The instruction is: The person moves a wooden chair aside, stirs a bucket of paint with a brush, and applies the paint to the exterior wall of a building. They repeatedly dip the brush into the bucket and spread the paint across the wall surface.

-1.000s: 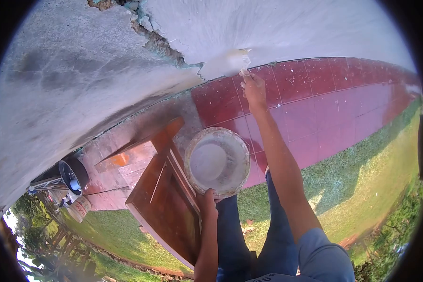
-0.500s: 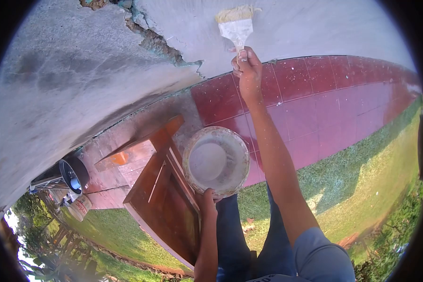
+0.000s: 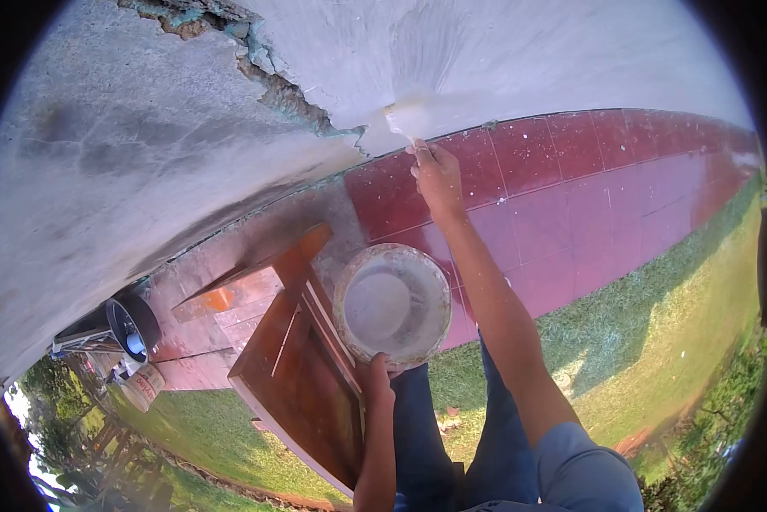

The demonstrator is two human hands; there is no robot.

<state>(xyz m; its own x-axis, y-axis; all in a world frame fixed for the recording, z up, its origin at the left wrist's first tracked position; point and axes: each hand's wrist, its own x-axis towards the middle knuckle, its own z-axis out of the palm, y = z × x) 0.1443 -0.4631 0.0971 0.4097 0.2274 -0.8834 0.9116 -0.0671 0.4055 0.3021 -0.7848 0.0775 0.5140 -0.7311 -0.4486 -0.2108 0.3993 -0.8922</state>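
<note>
My right hand (image 3: 437, 177) is closed round the handle of a wide paintbrush (image 3: 406, 120). The bristles touch the pale wall (image 3: 554, 60) low down, just above the red tiles, and are smeared by motion. Above the brush a darker, streaked wet patch fans up the wall. My left hand (image 3: 377, 375) grips the near rim of a paint-spattered bucket (image 3: 442, 316), with the thumb over the edge. Whitish liquid (image 3: 377, 305) lies in the bottom of the bucket.
A long crack (image 3: 281, 92) with broken plaster runs down the wall, left of the brush. A brown wooden piece of furniture (image 3: 315, 392) stands beside the bucket. Red tiles (image 3: 528, 158) border the wall. Further left are a black tub (image 3: 133, 324) and a white pail (image 3: 144, 386). Grass (image 3: 639, 316) lies behind.
My right hand has brought the brush down the wall and slightly left, leaving a streaked wet patch above it. The bucket has stayed nearly in place in my left hand.
</note>
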